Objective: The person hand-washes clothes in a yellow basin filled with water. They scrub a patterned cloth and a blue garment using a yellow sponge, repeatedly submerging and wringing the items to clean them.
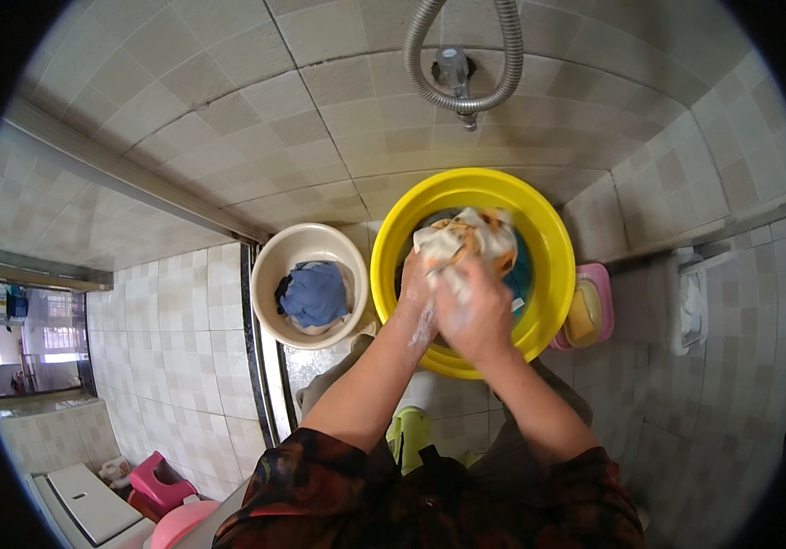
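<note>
Both of my hands grip one white cloth item with an orange-brown pattern (pixel 467 240), bunched up above the yellow plastic tub (pixel 558 288). My left hand (pixel 417 280) is on its lower left side, with white suds on the wrist. Blurred by motion, my right hand (pixel 477 305) clasps the cloth from the right, close against the left. Inside the tub, dark fabric shows behind the bundle and teal fabric (pixel 518 278) lies at the right. The hands and bundle hide most of the tub's contents.
Left of the tub stands a cream basin (pixel 262 302) holding blue cloth (pixel 315 294). A yellow soap bar (pixel 580 314) sits in a pink dish (pixel 606 302) at the tub's right. Above hangs a metal shower hose (pixel 513 62) beside a tap (pixel 460 75). A door track (pixel 271 384) runs along the left.
</note>
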A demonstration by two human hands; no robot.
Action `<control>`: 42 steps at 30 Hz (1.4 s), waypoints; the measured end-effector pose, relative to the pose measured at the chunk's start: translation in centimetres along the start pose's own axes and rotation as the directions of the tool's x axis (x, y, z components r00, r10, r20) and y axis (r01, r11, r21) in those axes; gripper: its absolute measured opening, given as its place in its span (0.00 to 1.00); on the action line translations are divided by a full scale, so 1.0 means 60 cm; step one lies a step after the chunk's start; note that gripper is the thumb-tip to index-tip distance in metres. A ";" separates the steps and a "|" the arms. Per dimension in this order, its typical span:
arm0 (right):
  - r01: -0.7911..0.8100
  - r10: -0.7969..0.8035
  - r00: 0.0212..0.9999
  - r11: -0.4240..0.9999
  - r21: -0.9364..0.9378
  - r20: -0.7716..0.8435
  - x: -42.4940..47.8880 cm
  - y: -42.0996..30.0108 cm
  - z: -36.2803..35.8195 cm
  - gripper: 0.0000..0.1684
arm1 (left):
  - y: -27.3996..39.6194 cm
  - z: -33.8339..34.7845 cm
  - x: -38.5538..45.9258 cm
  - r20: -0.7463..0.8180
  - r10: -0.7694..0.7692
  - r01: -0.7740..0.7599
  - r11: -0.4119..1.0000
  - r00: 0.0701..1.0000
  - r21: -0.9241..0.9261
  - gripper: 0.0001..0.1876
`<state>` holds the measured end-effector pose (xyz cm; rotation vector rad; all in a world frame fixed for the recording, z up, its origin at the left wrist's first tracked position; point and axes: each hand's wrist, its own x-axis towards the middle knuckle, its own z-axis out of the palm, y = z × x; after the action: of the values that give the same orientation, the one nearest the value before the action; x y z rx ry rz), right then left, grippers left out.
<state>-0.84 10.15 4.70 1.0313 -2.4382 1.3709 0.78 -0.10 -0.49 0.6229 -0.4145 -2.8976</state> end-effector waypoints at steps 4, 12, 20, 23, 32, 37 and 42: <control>0.137 -0.137 0.991 0.988 -0.069 -0.006 0.002 0.008 0.003 0.16 | -0.010 -0.009 -0.006 0.134 -0.009 0.022 0.995 0.991 -0.097 0.14; -0.502 0.433 0.863 0.691 0.520 0.259 0.072 0.083 -0.040 0.26 | -0.004 0.049 -0.017 -0.043 -0.202 0.207 0.966 0.978 0.154 0.16; -0.391 0.617 0.782 0.374 0.841 0.090 0.081 0.113 -0.079 0.23 | 0.006 0.095 -0.020 -0.279 -0.112 0.197 0.934 0.954 0.298 0.30; -0.448 0.577 0.798 0.376 0.811 0.173 0.066 0.107 -0.064 0.25 | 0.000 0.088 -0.013 -0.212 -0.395 0.432 0.885 0.894 0.173 0.42; 0.188 -0.232 0.951 0.958 0.215 0.205 -0.015 -0.107 -0.052 0.25 | 0.009 0.015 -0.020 0.377 -0.055 0.049 0.998 0.924 0.027 0.31; 0.166 -0.165 0.986 0.974 -0.154 0.014 0.004 -0.022 -0.019 0.22 | -0.002 0.022 -0.022 0.206 -0.037 0.041 0.999 0.978 -0.018 0.22; -0.307 0.343 0.930 0.921 0.238 -0.130 0.068 0.083 -0.052 0.30 | -0.014 0.062 -0.009 -0.068 -0.204 0.212 0.968 0.977 0.132 0.18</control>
<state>-7.64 12.36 4.82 0.5251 -2.4526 1.7768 -0.37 1.70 2.72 0.8098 -0.5811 -3.0595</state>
